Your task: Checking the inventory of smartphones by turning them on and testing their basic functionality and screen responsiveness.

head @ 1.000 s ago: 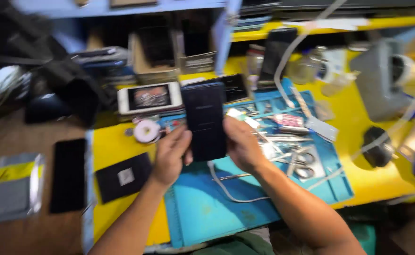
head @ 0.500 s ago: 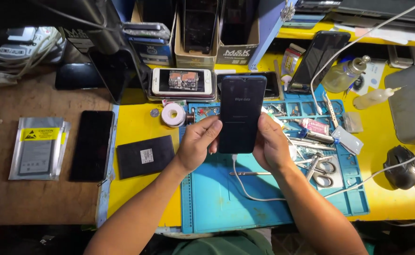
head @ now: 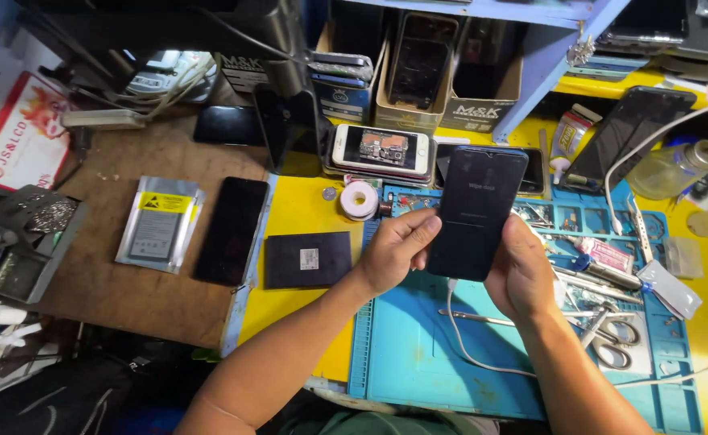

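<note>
Gripping a dark smartphone [head: 476, 211] upright above a blue repair mat [head: 418, 354], the person's left hand [head: 394, 251] and right hand [head: 519, 270] close around its lower half, the left fingers [head: 418, 229] pressed to one edge and the right fingers wrapped behind the other. A white cable [head: 471, 354] runs from the phone's bottom end, just below the palms, and curls across the mat. Compared with a second ago, when the handset was a blur nearer the shelf, it now sits steady and square to the camera with faint marks lit on its dark screen, suggesting the device is being checked while powered.

Beyond the fingertips, a white smartphone [head: 382, 149] lies face up on a stack. Left of the left hand rest a roll of tape [head: 360, 199], a black flat panel [head: 307, 259], a second dark phone [head: 231, 229] and a silver anti-static pouch [head: 159, 223] on the bench [head: 128, 298]. Right of the right hand, scissors [head: 616, 342] and tweezers [head: 596, 278] crowd the mat.
</note>
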